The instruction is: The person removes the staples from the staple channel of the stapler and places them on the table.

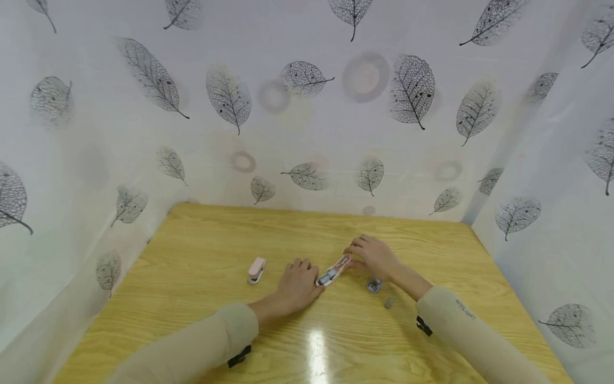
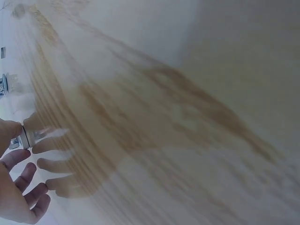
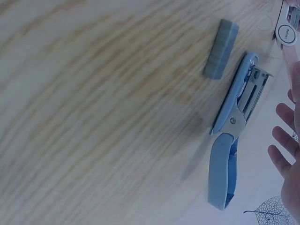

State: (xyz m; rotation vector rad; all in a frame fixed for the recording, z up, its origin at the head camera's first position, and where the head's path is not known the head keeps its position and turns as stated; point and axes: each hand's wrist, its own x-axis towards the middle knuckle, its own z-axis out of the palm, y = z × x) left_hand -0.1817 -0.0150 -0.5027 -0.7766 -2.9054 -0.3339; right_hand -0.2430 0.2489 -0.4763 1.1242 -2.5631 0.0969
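Note:
A white-and-pink stapler (image 1: pixel 334 270), swung open lengthwise, is held slantwise between my two hands at the middle of the table. My left hand (image 1: pixel 297 282) pinches its near end between thumb and forefinger; the left wrist view shows the hand (image 2: pixel 21 190) at the edge, other fingers loosely bent. At the far end my right hand (image 1: pixel 376 256) grips the stapler with thumb and fingertips. Beside the right forearm, a blue stapler (image 3: pixel 225 136) lies opened out on the table. Close to it rests a grey strip of staples (image 3: pixel 221 48).
A closed pink stapler (image 1: pixel 257 269) stands on the wooden table (image 1: pixel 206 240), left of my left hand. Leaf-patterned cloth (image 1: pixel 307 133) rises behind the table and along both sides.

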